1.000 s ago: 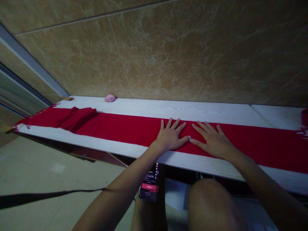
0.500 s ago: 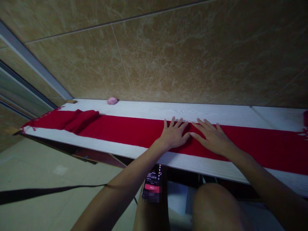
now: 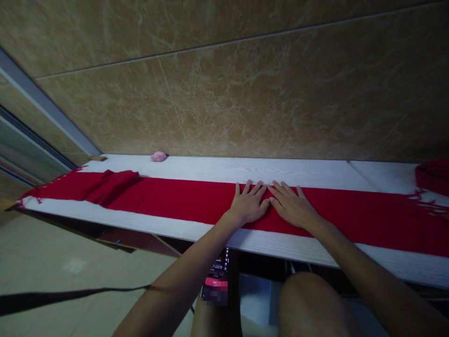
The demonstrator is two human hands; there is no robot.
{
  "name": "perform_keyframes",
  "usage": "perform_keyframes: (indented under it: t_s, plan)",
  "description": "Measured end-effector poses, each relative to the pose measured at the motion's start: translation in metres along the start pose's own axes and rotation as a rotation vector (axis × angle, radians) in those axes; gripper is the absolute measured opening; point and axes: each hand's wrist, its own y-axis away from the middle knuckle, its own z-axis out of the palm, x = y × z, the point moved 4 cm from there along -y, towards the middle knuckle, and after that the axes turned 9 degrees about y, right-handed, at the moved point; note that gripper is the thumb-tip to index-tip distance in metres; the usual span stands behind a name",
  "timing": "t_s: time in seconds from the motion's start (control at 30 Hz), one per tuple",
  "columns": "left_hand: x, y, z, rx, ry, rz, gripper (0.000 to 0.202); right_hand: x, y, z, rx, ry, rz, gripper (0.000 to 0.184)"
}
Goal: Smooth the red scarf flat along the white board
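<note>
A long red scarf (image 3: 185, 199) with fringed ends lies lengthwise along a narrow white tabletop (image 3: 298, 167). Its left part is bunched into folds, while the middle and right part lie flat. My left hand (image 3: 247, 203) rests palm down on the middle of the scarf, fingers spread. Beside it, my right hand (image 3: 291, 206) also presses flat on the cloth, fingers stretched out, the two thumbs close together. Fingertips of both hands reach the scarf's far edge. Neither hand grips anything.
A small pink lump (image 3: 159, 156) sits by the tiled wall (image 3: 245, 103). Folded red cloth (image 3: 433, 177) lies at the far right. A phone (image 3: 215, 281) with a lit screen rests on my leg below the table edge. A black strap (image 3: 70, 297) crosses the lower left.
The view has shifted slightly up and to the right, showing more of the red cloth at the far right. My right hand has slid a little closer to my left.
</note>
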Motion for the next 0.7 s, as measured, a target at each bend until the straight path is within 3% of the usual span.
perform_keyframes:
  t_s: [0.27, 0.5, 0.7]
  plan:
    - [0.012, 0.001, -0.001, 0.052, -0.036, 0.009, 0.066, -0.008, 0.003, -0.031, -0.109, -0.102, 0.067, 0.066]
    - [0.013, 0.000, 0.002, 0.036, -0.033, -0.018, 0.065, -0.015, 0.011, -0.030, -0.108, -0.144, 0.094, 0.066]
    - [0.010, -0.002, 0.004, 0.042, -0.105, -0.017, 0.066, 0.010, 0.022, -0.038, -0.080, -0.206, 0.119, 0.069]
